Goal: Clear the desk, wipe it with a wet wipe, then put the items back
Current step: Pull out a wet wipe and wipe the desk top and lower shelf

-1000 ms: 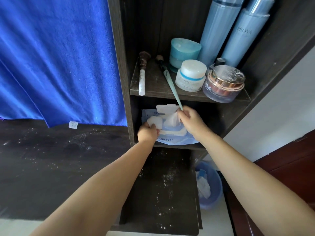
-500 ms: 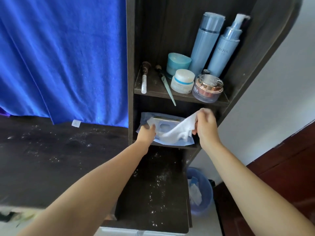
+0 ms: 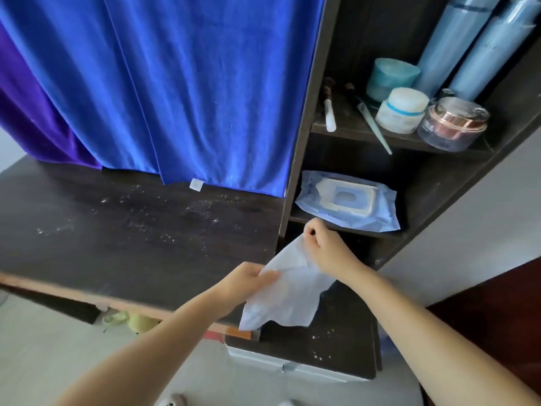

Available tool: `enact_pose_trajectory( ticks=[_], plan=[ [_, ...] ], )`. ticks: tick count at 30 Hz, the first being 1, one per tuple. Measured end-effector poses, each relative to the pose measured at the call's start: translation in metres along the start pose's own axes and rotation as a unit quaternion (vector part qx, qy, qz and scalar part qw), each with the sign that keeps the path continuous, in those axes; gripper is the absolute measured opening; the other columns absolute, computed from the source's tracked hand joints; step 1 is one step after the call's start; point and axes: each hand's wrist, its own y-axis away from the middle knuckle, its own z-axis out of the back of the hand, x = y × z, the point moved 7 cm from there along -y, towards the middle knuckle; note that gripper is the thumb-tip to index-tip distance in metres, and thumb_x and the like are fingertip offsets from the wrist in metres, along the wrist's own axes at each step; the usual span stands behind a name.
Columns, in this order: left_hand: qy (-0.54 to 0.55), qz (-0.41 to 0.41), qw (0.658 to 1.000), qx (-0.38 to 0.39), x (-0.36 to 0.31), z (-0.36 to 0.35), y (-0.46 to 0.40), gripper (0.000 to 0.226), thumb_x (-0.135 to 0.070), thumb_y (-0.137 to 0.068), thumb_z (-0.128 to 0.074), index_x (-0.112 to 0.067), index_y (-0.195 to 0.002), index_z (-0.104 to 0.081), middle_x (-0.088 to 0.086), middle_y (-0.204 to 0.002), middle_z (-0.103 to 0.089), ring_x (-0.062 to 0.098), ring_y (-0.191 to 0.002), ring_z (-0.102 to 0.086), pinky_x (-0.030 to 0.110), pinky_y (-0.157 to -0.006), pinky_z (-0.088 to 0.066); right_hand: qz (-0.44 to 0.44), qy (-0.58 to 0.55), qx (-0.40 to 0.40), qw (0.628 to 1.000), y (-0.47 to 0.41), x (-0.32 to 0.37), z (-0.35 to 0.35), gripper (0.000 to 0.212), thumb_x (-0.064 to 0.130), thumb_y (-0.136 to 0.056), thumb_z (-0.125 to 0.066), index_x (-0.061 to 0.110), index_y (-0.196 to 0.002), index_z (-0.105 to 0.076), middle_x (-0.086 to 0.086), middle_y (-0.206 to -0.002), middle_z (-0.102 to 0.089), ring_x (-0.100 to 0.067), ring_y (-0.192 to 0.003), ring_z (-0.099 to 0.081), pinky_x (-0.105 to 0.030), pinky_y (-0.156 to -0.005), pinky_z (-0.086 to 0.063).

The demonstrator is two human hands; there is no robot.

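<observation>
A white wet wipe [image 3: 288,291] hangs spread out between both hands, above the desk's front right corner. My left hand [image 3: 246,278] pinches its lower left edge, and my right hand [image 3: 323,244] pinches its top corner. The blue wet wipe pack [image 3: 351,200] lies on the lower shelf with its lid closed, just beyond my right hand. The dark desk top [image 3: 117,230] is bare and speckled with white dust and crumbs.
Blue and purple cloths [image 3: 175,83] hang behind the desk. The upper shelf [image 3: 351,128] holds two brushes, three jars [image 3: 401,109] and two tall blue bottles [image 3: 456,42]. A lower dark ledge [image 3: 330,344] sits under the wipe. Floor lies below the desk edge.
The wipe has come fully out of the pack. Both hands pulled back toward me with it and now hold it spread. The pack lies alone with its lid closed.
</observation>
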Motion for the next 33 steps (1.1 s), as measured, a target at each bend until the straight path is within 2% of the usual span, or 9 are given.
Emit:
enact_pose_trajectory(
  ticks=[4,7,10,13,16,20,25,29,33],
  plan=[
    [-0.026,0.006,0.989,-0.143,0.038,0.063,-0.008,0.025,-0.017,-0.088,-0.054,-0.012,-0.065,-0.061,0.000,-0.066,-0.054,0.018,-0.068,-0.049,0.027,-0.063,-0.039,-0.084,0.003,0.002,0.996,-0.032,-0.011,-0.062,0.015,0.021,-0.097,-0.035,0.011,-0.092,-0.043,-0.007,-0.082,-0.056,-0.023,-0.072,-0.052,-0.035,-0.063,-0.038],
    [-0.119,-0.005,0.967,-0.225,0.053,0.112,-0.016,0.015,-0.014,-0.087,-0.055,-0.013,-0.098,-0.064,0.002,-0.089,-0.063,0.019,-0.081,-0.057,0.024,-0.074,-0.041,-0.114,-0.041,-0.074,0.990,-0.046,-0.003,-0.093,0.022,0.018,-0.096,-0.040,0.010,-0.114,-0.051,-0.012,-0.119,-0.054,-0.026,-0.108,-0.053,-0.031,-0.087,-0.040],
    [-0.217,-0.050,0.939,-0.262,0.068,0.158,-0.009,0.025,-0.013,-0.088,-0.052,-0.010,-0.112,-0.059,0.009,-0.102,-0.060,0.024,-0.094,-0.057,0.032,-0.083,-0.045,-0.066,0.062,-0.123,0.988,-0.032,0.018,-0.132,0.039,0.023,-0.098,-0.037,0.006,-0.132,-0.044,-0.013,-0.140,-0.042,-0.026,-0.131,-0.038,-0.032,-0.107,-0.030],
    [-0.368,-0.111,0.888,-0.254,0.090,0.196,0.010,0.025,-0.018,-0.089,-0.047,-0.009,-0.107,-0.061,0.011,-0.100,-0.061,0.032,-0.096,-0.055,0.039,-0.083,-0.045,-0.101,0.220,-0.002,0.970,-0.013,0.012,-0.198,0.071,0.049,-0.088,-0.006,0.011,-0.146,-0.019,-0.011,-0.157,-0.011,-0.026,-0.145,-0.006,-0.043,-0.117,-0.005],
    [-0.474,-0.156,0.831,-0.244,0.121,0.234,0.025,0.037,-0.030,-0.086,-0.036,-0.010,-0.104,-0.062,0.010,-0.103,-0.062,0.029,-0.097,-0.053,0.039,-0.090,-0.039,-0.161,0.284,-0.050,0.944,-0.016,0.020,-0.227,0.075,0.050,-0.083,-0.015,0.007,-0.143,-0.027,-0.020,-0.152,-0.023,-0.034,-0.141,-0.021,-0.052,-0.114,-0.011],
    [-0.461,-0.124,0.829,-0.291,0.146,0.281,0.034,0.041,-0.026,-0.086,-0.034,-0.003,-0.112,-0.057,0.017,-0.117,-0.057,0.030,-0.110,-0.043,0.048,-0.101,-0.035,-0.025,0.306,-0.032,0.951,-0.042,0.105,-0.298,0.064,0.046,-0.085,-0.030,0.009,-0.136,-0.043,-0.017,-0.143,-0.042,-0.031,-0.135,-0.037,-0.049,-0.110,-0.013],
    [-0.439,-0.106,0.840,-0.299,0.147,0.286,0.032,0.043,-0.024,-0.085,-0.032,-0.002,-0.112,-0.057,0.018,-0.120,-0.057,0.037,-0.111,-0.050,0.050,-0.105,-0.031,0.227,0.367,0.121,0.894,-0.030,0.122,-0.322,0.051,0.041,-0.096,-0.021,0.020,-0.142,-0.030,-0.003,-0.150,-0.035,-0.020,-0.139,-0.030,-0.043,-0.110,-0.016],
    [-0.439,-0.116,0.838,-0.303,0.147,0.287,0.033,0.041,-0.023,-0.086,-0.033,-0.002,-0.112,-0.057,0.018,-0.121,-0.056,0.037,-0.113,-0.048,0.050,-0.106,-0.030,0.020,0.358,0.007,0.934,-0.041,0.023,-0.230,0.055,0.038,-0.098,-0.007,0.013,-0.141,-0.032,-0.011,-0.147,-0.037,-0.030,-0.135,-0.038,-0.047,-0.112,-0.020],
    [-0.439,-0.114,0.840,-0.299,0.147,0.286,0.032,0.040,-0.022,-0.086,-0.033,-0.003,-0.113,-0.056,0.017,-0.122,-0.055,0.036,-0.115,-0.047,0.050,-0.108,-0.029,-0.269,0.297,-0.111,0.909,-0.055,-0.001,-0.193,0.054,0.032,-0.098,-0.016,0.007,-0.146,-0.016,-0.016,-0.156,-0.012,-0.028,-0.145,-0.008,-0.052,-0.116,-0.010]
  ],
)
